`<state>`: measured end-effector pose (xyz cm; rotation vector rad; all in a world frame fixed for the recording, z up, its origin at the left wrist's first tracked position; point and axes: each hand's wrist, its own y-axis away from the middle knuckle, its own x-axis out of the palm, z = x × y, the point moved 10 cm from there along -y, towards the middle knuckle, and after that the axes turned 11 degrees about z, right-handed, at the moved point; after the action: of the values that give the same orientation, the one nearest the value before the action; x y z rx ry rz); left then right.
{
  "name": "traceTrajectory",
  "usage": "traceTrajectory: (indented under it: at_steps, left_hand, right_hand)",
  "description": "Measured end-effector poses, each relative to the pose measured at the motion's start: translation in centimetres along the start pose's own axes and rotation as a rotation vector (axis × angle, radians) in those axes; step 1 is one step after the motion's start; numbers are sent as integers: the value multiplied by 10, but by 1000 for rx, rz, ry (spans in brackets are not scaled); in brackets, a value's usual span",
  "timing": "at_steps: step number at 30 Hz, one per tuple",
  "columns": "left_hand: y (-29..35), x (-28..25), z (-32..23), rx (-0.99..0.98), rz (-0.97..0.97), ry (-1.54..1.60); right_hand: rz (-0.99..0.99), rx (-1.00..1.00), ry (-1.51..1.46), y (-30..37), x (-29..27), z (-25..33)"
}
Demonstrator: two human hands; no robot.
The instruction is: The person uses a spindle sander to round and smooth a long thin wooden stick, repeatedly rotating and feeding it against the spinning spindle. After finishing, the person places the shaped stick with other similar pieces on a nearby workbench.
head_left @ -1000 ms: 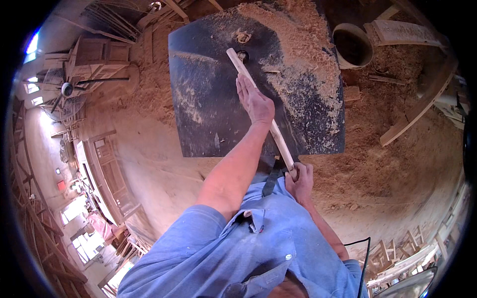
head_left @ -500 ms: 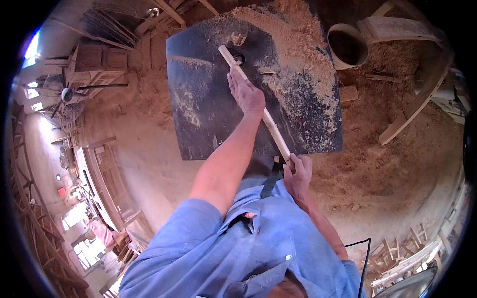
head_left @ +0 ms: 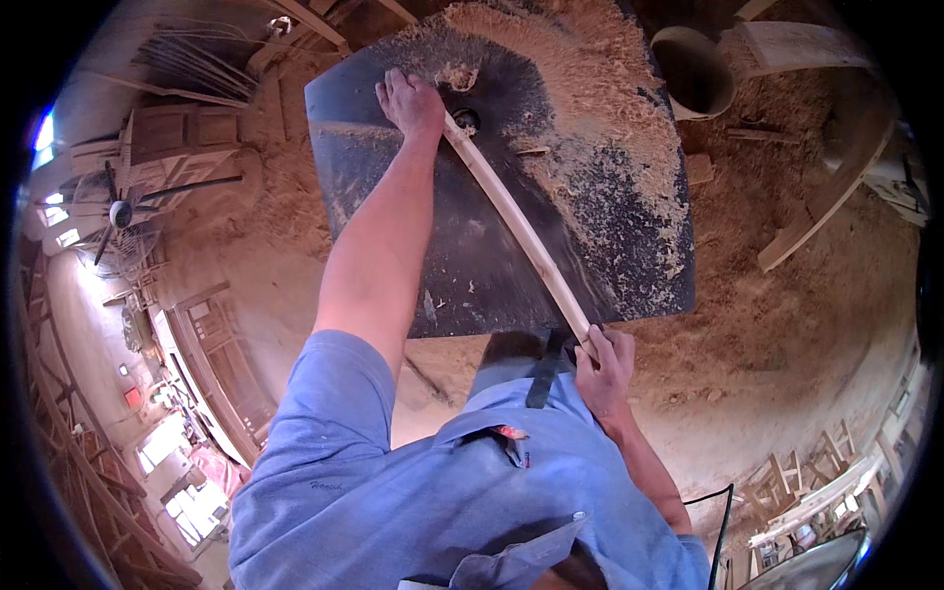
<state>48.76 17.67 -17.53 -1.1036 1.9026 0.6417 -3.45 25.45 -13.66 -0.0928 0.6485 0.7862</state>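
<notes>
A long, pale, slightly curved wooden strip [head_left: 516,221] slants over the dark tabletop [head_left: 442,285], from its far left part to the near edge. My left hand [head_left: 411,104] is at the strip's far end, its palm over the wood and its fingers bent toward the far left; the grip underneath is partly hidden. At the near end, just past the table edge, my right hand [head_left: 605,366] is closed around the strip. A round hole with a dark spindle or cutter [head_left: 466,121] lies right beside the strip, near my left hand.
Sawdust [head_left: 590,88] covers the far right of the tabletop, and a small wood sliver [head_left: 534,150] lies near the hole. A round bin [head_left: 693,74] stands beyond the right edge. Curved wooden pieces [head_left: 826,202] are farther right; a fan [head_left: 120,213] stands at left.
My left hand has moved from partway along the strip to its far end, going left and away. The strip has shifted nearer to me, its far end now beside the hole.
</notes>
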Motion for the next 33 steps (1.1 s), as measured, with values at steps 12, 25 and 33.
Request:
traceTrajectory:
  at_steps: [12,25,33]
  left_hand:
    - [-19,-2,5,-28,-76,-47]
    - [-43,-6,10,-51,-26,-55]
    - [-61,-13,18,-50,-118,-85]
  right_hand:
    - [-32,-61,96,-20,1,10]
    - [-46,-109,129,-51,0,25]
    - [-35,-116,156,-77,-2,35]
